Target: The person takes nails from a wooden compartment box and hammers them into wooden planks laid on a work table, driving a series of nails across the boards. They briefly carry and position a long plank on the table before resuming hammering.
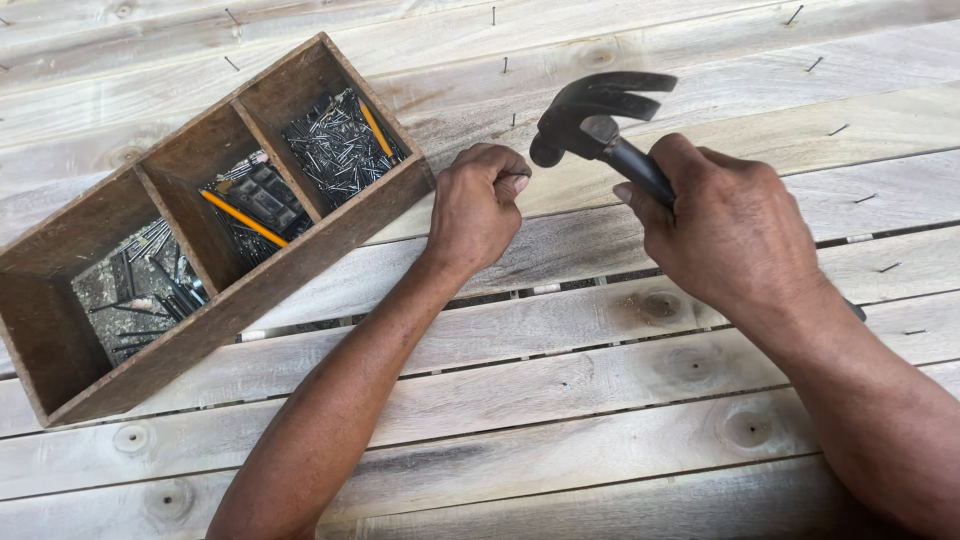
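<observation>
Right of the wooden tray [330,235]: our left hand [478,205] pinches a nail [519,177] steady; right hand [735,235] grips claw hammer [598,120] poised beside it.

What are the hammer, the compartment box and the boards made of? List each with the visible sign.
Hammer: dark metal head, likely steel, matte with a dull sheen; black handle, material unclear under the right hand.
Compartment box: brown, worn, unfinished-looking wood with visible grain.
Boards: pale, raw-looking wood with knots and grain.
Nails in the box: thin grey metal, probably steel.
</observation>
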Demonstrator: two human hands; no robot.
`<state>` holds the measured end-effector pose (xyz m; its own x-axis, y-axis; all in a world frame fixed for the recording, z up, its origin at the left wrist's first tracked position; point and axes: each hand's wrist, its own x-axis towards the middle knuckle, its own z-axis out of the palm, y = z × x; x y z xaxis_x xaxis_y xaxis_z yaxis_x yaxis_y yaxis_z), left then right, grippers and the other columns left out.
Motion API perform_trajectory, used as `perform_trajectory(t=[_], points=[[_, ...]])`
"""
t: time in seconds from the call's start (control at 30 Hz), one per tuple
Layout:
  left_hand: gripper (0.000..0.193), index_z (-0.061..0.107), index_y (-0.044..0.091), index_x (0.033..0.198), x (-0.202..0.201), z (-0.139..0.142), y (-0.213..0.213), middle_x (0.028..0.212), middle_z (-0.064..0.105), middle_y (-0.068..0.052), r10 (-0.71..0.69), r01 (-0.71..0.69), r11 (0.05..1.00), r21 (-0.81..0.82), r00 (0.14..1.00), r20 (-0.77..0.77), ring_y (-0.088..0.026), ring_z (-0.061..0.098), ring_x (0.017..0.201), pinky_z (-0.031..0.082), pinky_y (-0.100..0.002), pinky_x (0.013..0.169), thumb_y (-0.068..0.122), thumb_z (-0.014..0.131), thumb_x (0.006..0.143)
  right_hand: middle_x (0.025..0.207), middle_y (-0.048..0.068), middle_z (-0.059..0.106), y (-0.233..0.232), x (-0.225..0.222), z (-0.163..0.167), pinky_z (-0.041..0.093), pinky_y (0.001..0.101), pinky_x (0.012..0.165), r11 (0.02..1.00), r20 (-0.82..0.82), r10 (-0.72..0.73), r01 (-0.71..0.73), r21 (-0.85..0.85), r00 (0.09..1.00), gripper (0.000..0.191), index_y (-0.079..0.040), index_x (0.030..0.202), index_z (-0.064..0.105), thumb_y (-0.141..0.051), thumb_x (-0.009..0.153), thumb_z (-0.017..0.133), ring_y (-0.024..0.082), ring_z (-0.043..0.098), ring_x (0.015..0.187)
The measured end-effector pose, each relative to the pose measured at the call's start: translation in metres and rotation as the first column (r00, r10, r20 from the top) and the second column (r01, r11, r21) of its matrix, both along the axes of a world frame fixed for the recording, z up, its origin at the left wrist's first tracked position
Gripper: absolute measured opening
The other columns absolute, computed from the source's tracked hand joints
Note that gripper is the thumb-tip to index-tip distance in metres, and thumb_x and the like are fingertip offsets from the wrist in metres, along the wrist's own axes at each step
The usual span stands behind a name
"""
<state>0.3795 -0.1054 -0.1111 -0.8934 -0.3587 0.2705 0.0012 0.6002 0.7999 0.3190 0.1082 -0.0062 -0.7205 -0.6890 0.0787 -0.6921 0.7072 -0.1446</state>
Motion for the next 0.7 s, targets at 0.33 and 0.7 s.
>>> perform_trajectory(t=[0.33,0.7], points=[[0.002,0.071,-0.002,0.091,-0.001,-0.007,0.001,0.098,0.073,-0.013,-0.022,0.017,0.993,-0.120,0.999,-0.044,-0.024,0.070,0.097,0.057,-0.038,0.085,-0.003,0.070,0.089,0.064,0.009,0.062,-0.005,0.003,-0.012,0.042,0.0313,0.026,0.999,-0.005,0.029,-0.029,0.026,1.000,0.024,0.000,0.097,0.064,-0.023,0.105,0.063,0.015,0.056,0.038],[0.004,0.070,0.000,0.088,0.000,-0.013,0.000,0.097,0.071,-0.011,-0.034,0.031,0.991,-0.132,0.999,-0.023,-0.023,0.069,0.096,0.057,-0.038,0.087,-0.004,0.072,0.088,0.059,0.008,0.054,-0.005,0.012,0.011,0.033,0.0297,0.025,0.983,-0.035,-0.015,0.008,-0.186,0.999,0.032,0.000,0.095,0.058,-0.024,0.114,0.050,0.011,0.046,0.037]])
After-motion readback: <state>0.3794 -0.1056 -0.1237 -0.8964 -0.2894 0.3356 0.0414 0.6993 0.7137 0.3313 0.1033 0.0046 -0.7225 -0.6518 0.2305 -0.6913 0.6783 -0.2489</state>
